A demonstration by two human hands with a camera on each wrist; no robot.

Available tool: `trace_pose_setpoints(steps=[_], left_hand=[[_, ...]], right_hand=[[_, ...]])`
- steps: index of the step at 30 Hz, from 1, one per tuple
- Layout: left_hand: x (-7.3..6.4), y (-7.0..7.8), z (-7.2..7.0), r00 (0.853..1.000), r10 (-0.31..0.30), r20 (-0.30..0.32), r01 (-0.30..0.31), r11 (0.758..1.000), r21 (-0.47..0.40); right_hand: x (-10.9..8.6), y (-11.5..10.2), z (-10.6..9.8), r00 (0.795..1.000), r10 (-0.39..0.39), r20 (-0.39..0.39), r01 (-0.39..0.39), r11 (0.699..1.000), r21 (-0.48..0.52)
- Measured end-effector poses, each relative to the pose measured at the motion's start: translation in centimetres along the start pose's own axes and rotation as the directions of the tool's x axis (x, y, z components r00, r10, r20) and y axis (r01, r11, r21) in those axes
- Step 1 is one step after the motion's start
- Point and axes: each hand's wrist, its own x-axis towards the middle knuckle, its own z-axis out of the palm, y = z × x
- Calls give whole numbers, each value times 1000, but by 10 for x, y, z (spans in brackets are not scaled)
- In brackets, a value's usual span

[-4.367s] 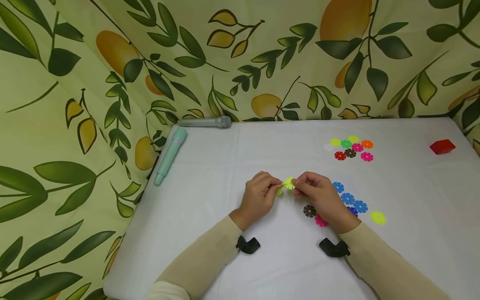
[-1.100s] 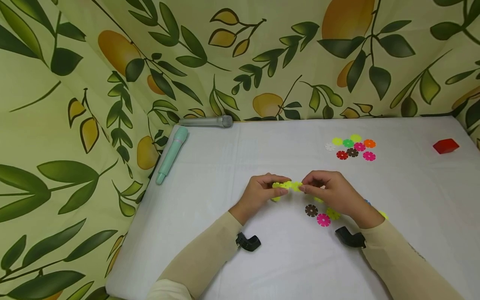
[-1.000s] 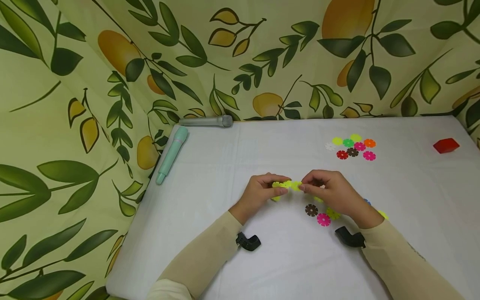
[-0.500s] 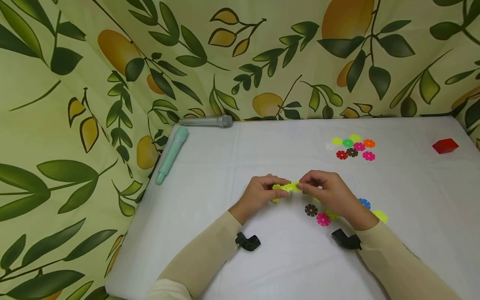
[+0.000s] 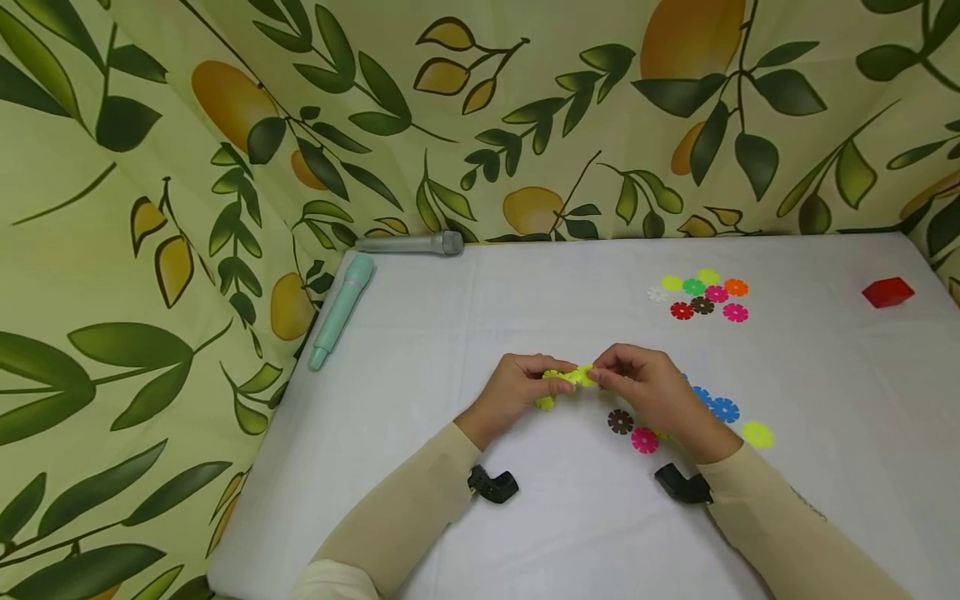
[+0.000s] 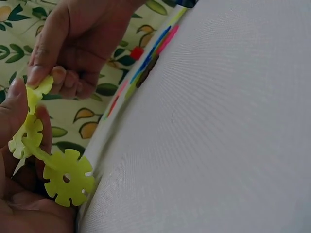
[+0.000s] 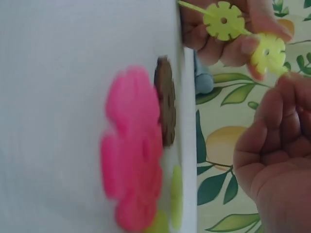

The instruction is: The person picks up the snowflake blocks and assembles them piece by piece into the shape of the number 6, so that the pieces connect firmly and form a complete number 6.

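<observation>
A short chain of yellow notched snowflake discs (image 6: 75, 188) runs between my two hands above the table. My left hand (image 5: 504, 390) grips the middle of the chain between thumb and fingers; one joined disc (image 5: 545, 402) hangs below that hand. At the chain's other end, my right hand (image 5: 651, 385) pinches the edge of a yellow disc (image 7: 274, 48) with thumb and fingertips. The discs are slotted into each other at angles. Just below the right hand lie a brown disc (image 5: 620, 422) and a pink disc (image 5: 644, 440); the hand partly hides other discs.
Blue discs (image 5: 725, 409) and a yellow disc (image 5: 758, 434) lie right of my right hand. Farther back is a mixed group with an orange disc (image 5: 736, 287). A red block (image 5: 888, 292) sits far right; teal (image 5: 341, 312) and silver (image 5: 408, 243) microphones lie back left.
Since the earliest frame, my left hand has shifted from pinching to a wider grip along the chain. In the last second my right hand has drifted slightly left, uncovering blue discs.
</observation>
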Motion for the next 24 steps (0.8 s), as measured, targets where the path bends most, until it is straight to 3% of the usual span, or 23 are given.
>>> trace_pose_setpoints(steps=[8, 15, 20, 24], left_hand=[[2, 1, 3, 999, -50, -13, 49, 998, -35], [4, -3, 2, 998, -59, -37, 50, 975, -217], [5, -4, 0, 996, -29, -89, 2, 958, -288], [6, -6, -3, 987, -20, -157, -30, 951, -307]], right_hand=[[3, 2, 0, 999, 30, -29, -29, 999, 35], [3, 6, -12, 997, 62, -46, -57, 993, 100], [1, 17, -32, 993, 96, -62, -96, 995, -5], [-2, 31, -48, 987, 156, -28, -158, 983, -93]])
